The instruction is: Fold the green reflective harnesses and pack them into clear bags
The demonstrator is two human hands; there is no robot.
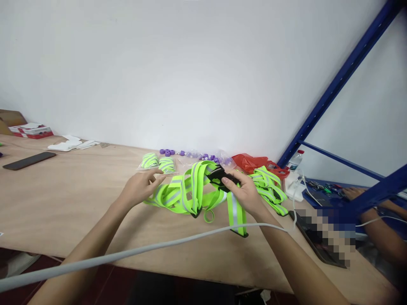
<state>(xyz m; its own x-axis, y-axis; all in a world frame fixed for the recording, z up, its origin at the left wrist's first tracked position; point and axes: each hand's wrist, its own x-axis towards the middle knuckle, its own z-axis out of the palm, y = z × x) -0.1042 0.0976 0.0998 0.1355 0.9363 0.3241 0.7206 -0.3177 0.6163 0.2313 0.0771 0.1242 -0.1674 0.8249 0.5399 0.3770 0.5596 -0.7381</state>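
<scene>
A bundle of neon yellow-green straps with grey reflective stripes (187,190) hangs and spreads above the table's middle. My right hand (243,190) grips its black buckle (219,177), thumb on top. At the bundle's left end, my left hand (141,186) has its thumb and fingers apart, near the straps; nothing shows between them. A second pile of green straps (269,188) lies just beyond my right hand. Two wound green strap rolls in clear bags (167,165) lie behind the bundle.
Purple beads (167,151) and a red bag (249,162) lie along the wall. A white cable (127,253) crosses in front of my forearms. At right are a bottle (296,160), a tablet (313,239), a blue frame (337,89) and another person's arm (380,233).
</scene>
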